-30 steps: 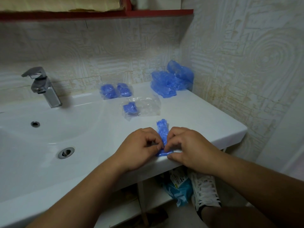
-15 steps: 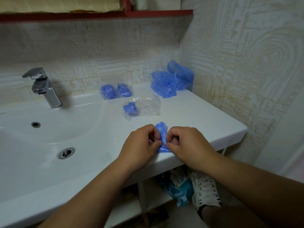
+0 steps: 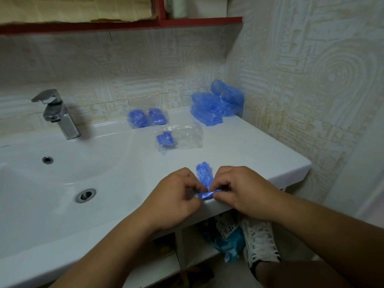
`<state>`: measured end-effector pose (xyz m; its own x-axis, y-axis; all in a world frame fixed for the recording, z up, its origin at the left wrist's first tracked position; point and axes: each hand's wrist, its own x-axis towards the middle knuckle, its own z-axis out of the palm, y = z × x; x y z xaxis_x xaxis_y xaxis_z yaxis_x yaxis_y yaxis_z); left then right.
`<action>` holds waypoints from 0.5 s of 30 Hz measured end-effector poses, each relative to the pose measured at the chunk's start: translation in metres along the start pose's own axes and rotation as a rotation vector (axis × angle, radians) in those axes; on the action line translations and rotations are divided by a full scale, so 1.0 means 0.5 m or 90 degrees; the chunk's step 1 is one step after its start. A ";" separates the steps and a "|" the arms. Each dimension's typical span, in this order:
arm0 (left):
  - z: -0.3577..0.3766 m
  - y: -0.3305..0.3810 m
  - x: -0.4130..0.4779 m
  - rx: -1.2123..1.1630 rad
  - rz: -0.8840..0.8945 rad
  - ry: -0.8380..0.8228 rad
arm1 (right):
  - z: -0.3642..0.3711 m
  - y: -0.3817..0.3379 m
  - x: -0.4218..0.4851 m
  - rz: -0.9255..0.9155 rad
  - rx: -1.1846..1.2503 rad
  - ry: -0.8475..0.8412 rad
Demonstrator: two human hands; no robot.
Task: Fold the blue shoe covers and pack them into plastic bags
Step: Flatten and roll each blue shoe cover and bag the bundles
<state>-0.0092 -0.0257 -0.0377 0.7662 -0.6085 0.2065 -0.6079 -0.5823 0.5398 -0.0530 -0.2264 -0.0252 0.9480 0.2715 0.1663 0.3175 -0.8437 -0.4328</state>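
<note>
A narrow blue shoe cover (image 3: pixel 204 177) lies on the white counter (image 3: pixel 249 154) near its front edge, its near end rolled into a small tube. My left hand (image 3: pixel 174 196) pinches the left end of that roll and my right hand (image 3: pixel 243 190) pinches the right end. Behind them lies a clear plastic bag (image 3: pixel 187 136) with one folded blue cover (image 3: pixel 166 139) in its left end. Farther back a second clear bag (image 3: pixel 146 117) holds two folded covers. A loose heap of unfolded blue shoe covers (image 3: pixel 216 104) sits in the back right corner.
A white basin (image 3: pixel 52 183) with a drain (image 3: pixel 85 195) and a chrome tap (image 3: pixel 58 115) fills the left. A red shelf (image 3: pixel 124 24) hangs overhead. Textured walls close the back and right. Below the counter are a blue packet (image 3: pixel 228 240) and a white shoe (image 3: pixel 259 240).
The shoe cover's free length has grown shorter as its near end got rolled up between my fingers. Both hands stayed at the counter's front edge.
</note>
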 end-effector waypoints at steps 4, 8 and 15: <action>0.002 0.011 -0.003 -0.010 -0.040 0.030 | 0.002 -0.004 0.004 0.046 0.071 0.024; 0.017 0.032 0.014 0.050 -0.141 0.117 | 0.014 -0.001 0.018 0.127 0.100 0.086; 0.038 0.032 0.026 0.111 -0.198 0.228 | 0.029 -0.008 0.027 0.091 0.016 0.114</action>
<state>-0.0127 -0.0532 -0.0420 0.9213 -0.1863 0.3414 -0.3417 -0.8070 0.4817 -0.0411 -0.2124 -0.0341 0.9651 0.0616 0.2546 0.1825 -0.8553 -0.4850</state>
